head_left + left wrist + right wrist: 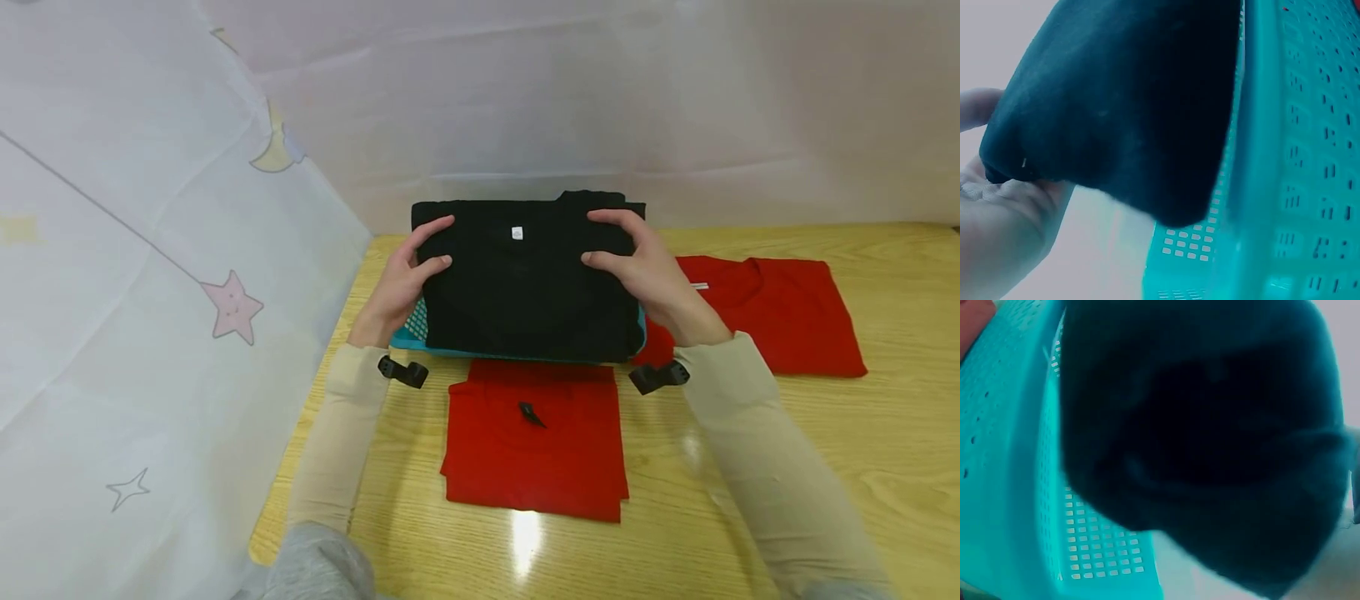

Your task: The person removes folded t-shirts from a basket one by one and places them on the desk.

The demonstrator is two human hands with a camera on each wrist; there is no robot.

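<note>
Both hands hold a folded black shirt with a small white neck label. The left hand grips its left side, thumb and fingers spread over the cloth. On the right side, the right hand grips it the same way. Beneath and behind the cloth is a teal plastic basket, mostly hidden in the head view. In the left wrist view, the shirt's end hangs beside the basket's rim. The right wrist view has the dark cloth over the perforated basket wall; there the right hand is mostly out of frame.
Folded red shirts lie on the wooden table in front of the basket, with a small black mark or piece on top. Another folded red shirt lies to the right. Pale sheeting hangs behind and at the left.
</note>
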